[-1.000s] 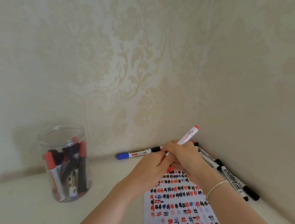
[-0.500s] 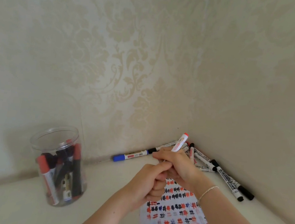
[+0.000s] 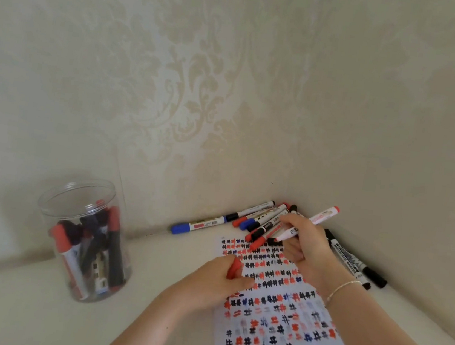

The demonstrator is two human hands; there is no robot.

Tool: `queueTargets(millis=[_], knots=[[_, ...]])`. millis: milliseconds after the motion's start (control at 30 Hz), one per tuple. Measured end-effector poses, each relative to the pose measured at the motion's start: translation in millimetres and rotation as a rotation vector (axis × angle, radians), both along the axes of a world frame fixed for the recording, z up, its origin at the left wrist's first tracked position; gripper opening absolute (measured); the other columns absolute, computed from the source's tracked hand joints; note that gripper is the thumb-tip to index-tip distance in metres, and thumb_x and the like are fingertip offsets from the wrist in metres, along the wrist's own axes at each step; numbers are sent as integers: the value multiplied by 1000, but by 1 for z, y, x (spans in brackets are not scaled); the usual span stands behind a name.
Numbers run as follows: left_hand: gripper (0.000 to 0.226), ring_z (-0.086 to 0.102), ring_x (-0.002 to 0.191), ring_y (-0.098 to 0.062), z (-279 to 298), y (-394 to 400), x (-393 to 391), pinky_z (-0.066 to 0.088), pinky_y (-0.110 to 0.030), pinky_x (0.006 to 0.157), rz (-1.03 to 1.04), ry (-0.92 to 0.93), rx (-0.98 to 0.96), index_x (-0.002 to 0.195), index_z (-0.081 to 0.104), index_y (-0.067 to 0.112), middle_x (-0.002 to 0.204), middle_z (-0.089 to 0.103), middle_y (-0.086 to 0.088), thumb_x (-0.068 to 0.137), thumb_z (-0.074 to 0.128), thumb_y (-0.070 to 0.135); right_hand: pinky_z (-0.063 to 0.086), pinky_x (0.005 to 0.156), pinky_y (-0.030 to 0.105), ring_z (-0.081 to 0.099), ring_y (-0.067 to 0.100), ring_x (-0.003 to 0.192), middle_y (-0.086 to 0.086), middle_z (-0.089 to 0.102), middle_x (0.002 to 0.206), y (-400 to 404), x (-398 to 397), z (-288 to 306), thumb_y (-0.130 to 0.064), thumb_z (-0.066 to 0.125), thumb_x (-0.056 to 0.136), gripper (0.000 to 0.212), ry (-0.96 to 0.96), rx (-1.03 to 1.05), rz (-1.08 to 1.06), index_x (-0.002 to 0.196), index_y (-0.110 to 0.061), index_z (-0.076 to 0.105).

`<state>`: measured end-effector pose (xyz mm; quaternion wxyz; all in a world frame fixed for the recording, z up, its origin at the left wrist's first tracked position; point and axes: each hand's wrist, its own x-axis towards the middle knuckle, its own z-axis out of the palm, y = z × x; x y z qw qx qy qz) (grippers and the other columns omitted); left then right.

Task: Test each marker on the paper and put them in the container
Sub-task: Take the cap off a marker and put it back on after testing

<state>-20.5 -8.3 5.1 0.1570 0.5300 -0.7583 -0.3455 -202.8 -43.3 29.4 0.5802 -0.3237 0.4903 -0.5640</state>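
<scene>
The hands have come apart since a moment ago: the red cap [image 3: 235, 268] is now off, and the left hand [image 3: 215, 282] has pulled it down and away from the marker [image 3: 307, 223]. The right hand [image 3: 305, 243] holds the marker in its curled fingers, with the tip end pointing down toward the paper [image 3: 286, 317] and the red end sticking up toward the corner. It looks ready to draw a little test mark. The left hand pinches the cap and rests on the paper, likely keeping the sheet from sliding and the cap close for snapping back on. The paper is already full of red, black and blue marks. Just past the right hand, a pile of markers [image 3: 260, 222] lies in the corner, waiting. The jar [image 3: 84, 240] stands well off to the left by the wall, with finished markers standing inside it.
</scene>
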Motion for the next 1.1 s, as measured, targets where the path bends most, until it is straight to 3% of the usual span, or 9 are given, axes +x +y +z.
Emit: queueTargets(millis=[133, 300, 433, 533, 667, 767, 867, 1000, 1100], knots=[[29, 63, 83, -19, -16, 2, -3, 51, -31, 76, 42, -69, -69, 97, 51, 18, 92, 64, -3, 98, 42, 46, 21, 31, 19, 24, 8, 32, -4, 34, 42, 27, -5, -12, -14, 62, 87, 21, 171, 60, 20, 79, -10, 44], [29, 56, 71, -9, -21, 7, -16, 43, -22, 63, 56, -123, -262, 96, 51, 21, 81, 59, 5, 101, 33, 43, 30, 33, 17, 33, 9, 34, 6, 46, 57, 56, -10, -28, -13, 67, 85, 17, 350, 46, 27, 84, -4, 52], [39, 60, 78, -15, -31, 8, -20, 49, -28, 71, 31, -182, -311, 95, 55, 18, 86, 63, 2, 100, 30, 48, 37, 38, 22, 45, 14, 34, 11, 52, 55, 74, -16, -41, -7, 66, 81, 20, 518, 19, 19, 71, -8, 49], [46, 61, 98, -19, -34, 9, -21, 44, -26, 83, 50, -182, -338, 118, 58, 14, 111, 66, -4, 101, 29, 45, 39, 40, 21, 49, 15, 36, 10, 57, 49, 85, -19, -49, -2, 62, 78, 23, 578, 16, 9, 63, -8, 45], [45, 59, 103, -19, -38, 7, -22, 37, -23, 82, 80, -161, -373, 121, 58, 12, 119, 64, -6, 103, 28, 41, 33, 38, 16, 46, 15, 44, 8, 51, 45, 89, -17, -59, 1, 59, 78, 32, 600, -34, -80, 58, -11, 37], [45, 59, 106, -20, -41, 7, -22, 34, -21, 80, 90, -155, -389, 124, 57, 11, 121, 63, -6, 103, 28, 39, 31, 36, 15, 39, 7, 37, 1, 41, 45, 89, -16, -65, 0, 62, 79, 30, 617, -57, -123, 61, -9, 39], [46, 58, 108, -20, -44, 5, -22, 33, -20, 81, 89, -154, -410, 126, 56, 11, 124, 62, -7, 103, 27, 39, 35, 38, 17, 42, 9, 39, -6, 45, 38, 88, -15, -67, -4, 63, 80, 34, 649, -52, -112, 57, -11, 39], [46, 58, 109, -22, -46, 4, -21, 32, -20, 81, 93, -151, -424, 126, 56, 11, 124, 62, -8, 103, 27, 39, 35, 37, 16, 50, 19, 48, 2, 48, 44, 90, -13, -67, -1, 62, 79, 38, 684, -92, -113, 54, -13, 35], [47, 58, 109, -22, -46, 3, -21, 31, -20, 81, 95, -156, -427, 126, 55, 11, 124, 62, -7, 103, 26, 40, 29, 38, 17, 37, 15, 44, 2, 35, 49, 92, -11, -68, 1, 58, 79, 41, 764, -160, -127, 54, -14, 30]])
